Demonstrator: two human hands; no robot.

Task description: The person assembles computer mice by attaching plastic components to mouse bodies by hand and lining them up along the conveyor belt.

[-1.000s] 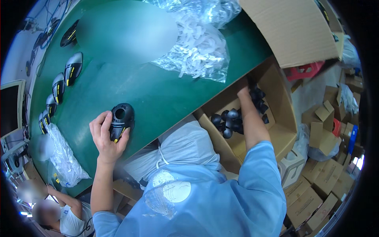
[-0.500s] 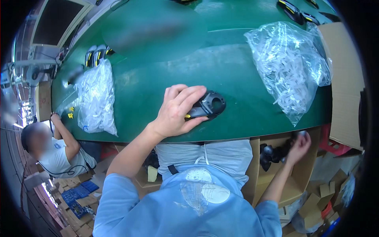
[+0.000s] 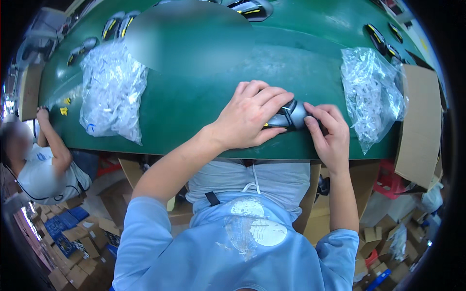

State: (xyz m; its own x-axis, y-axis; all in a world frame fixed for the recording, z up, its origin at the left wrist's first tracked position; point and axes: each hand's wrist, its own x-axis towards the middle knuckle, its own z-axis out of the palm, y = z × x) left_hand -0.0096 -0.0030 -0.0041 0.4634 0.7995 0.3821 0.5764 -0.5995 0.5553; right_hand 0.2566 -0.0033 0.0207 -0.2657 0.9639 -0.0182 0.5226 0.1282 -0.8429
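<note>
On the green table's near side lies a rounded black plastic housing point(image 3: 279, 120) with a yellow strip, about as big as a computer mouse. My left hand point(image 3: 253, 114) is closed over it from the left, thumb along the near side and fingers across the far side. A smooth grey cap point(image 3: 298, 115) covers the housing's right end, where a round opening showed before. Pinching that cap from the right are the thumb and fingers of my right hand point(image 3: 332, 135). Whether the cap is fully seated I cannot tell.
Clear bags of small white plastic pieces lie left point(image 3: 111, 92) and right point(image 3: 371, 99) on the green table point(image 3: 194, 111). More black-and-yellow housings point(image 3: 250, 8) stand at the back. A cardboard box point(image 3: 420, 126) is at the right edge. Another person point(image 3: 48, 150) sits at the left.
My right hand has come up from the box below the table to the housing, bringing the grey cap onto its open end. My left hand and the housing have shifted right.
</note>
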